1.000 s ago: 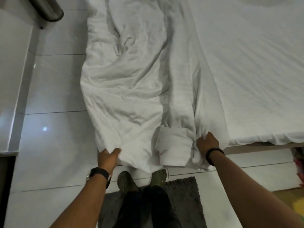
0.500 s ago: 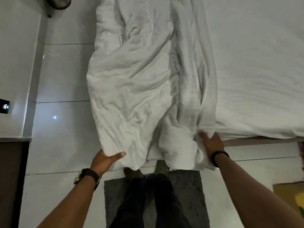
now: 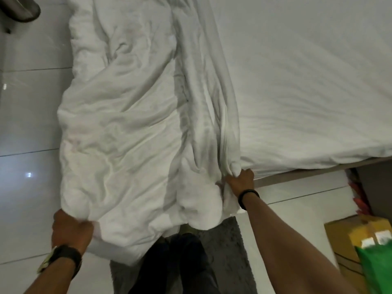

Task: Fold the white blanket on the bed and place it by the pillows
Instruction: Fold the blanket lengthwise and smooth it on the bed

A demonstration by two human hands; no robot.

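Basically no readable writing. Left hand (image 3: 71,229) fisted on soft, crumpled white blanket (image 3: 121,132) corner over glossy tiled floor (image 3: 27,115); blanket hangs off the bed (image 3: 307,81) edge; right hand (image 3: 239,181) grips its bunched right edge; yellow cardboard box (image 3: 347,236) far right.

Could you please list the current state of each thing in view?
White blanket: rumpled, folded lengthwise, near end gripped.
Left hand: closed on the blanket's near-left corner.
Right hand: closed on the blanket's right edge.
Bed: sheet fairly smooth.
Cardboard box: closed, on floor.
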